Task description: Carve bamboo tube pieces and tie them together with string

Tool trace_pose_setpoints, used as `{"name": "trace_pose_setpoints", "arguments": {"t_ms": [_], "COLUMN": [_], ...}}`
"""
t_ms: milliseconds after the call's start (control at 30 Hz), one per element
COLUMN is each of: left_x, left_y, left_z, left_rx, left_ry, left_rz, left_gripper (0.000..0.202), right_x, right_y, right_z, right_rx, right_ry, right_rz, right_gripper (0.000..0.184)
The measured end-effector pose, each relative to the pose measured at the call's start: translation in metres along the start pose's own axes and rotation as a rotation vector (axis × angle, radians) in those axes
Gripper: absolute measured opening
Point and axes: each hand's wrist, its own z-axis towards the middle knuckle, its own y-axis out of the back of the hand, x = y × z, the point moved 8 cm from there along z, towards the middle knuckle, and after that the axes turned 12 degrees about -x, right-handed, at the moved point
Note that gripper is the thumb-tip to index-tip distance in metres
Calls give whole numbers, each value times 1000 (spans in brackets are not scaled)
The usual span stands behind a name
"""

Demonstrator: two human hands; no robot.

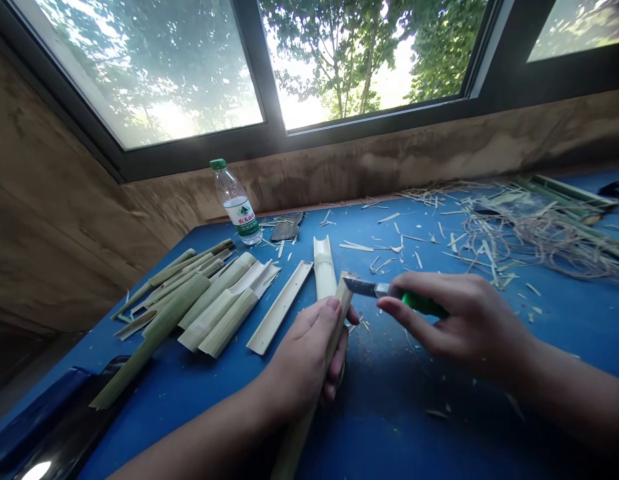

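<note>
My left hand (309,353) is wrapped round a long bamboo strip (297,437), which slants up and away from me. In my right hand (454,320) is a utility knife (377,288) with a green handle, mostly covered by the fingers. Its blade touches the strip's upper end, just above my left thumb. Behind the left hand lies a pale split bamboo piece (324,263), its near end hidden by the hand. Another trough-shaped bamboo piece (280,308) rests to the left of it.
Several split bamboo pieces (222,303) lie together at the left on the blue table (389,407). A water bottle (237,203) with a green cap stands near the wall. Shavings and a tangle of fibres (519,233) cover the back right. A dark blue object (44,413) lies front left.
</note>
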Motion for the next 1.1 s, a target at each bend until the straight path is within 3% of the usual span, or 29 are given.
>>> {"name": "trace_pose_setpoints", "arguments": {"t_ms": [167,533,633,733,867,967,1100], "left_x": [-2,4,4,4,4,3,4], "left_y": [1,2,-2,-3,-3,-6,-14], "left_z": [-1,-4,-6,-3,1,-2,-10], "left_rx": [-11,-14,17,27,13,24,58], "left_ry": [-7,-14,-23,-16,-15,-34,-31], "left_rz": [40,114,94,54,49,80,135], "left_gripper": [56,57,57,56,55,55,54], "right_x": [2,-2,-21,-37,-31,-21,-16], "right_y": [-11,-10,6,19,1,-13,-19], "right_z": [-5,-4,4,9,6,0,-4], "right_rx": [85,132,0,-130,-29,53,65], "right_ry": [5,-11,-114,-302,-501,-533,-504], "right_rz": [-26,-37,-94,60,441,487,470], "right_gripper": [36,38,41,46,48,41,39]}}
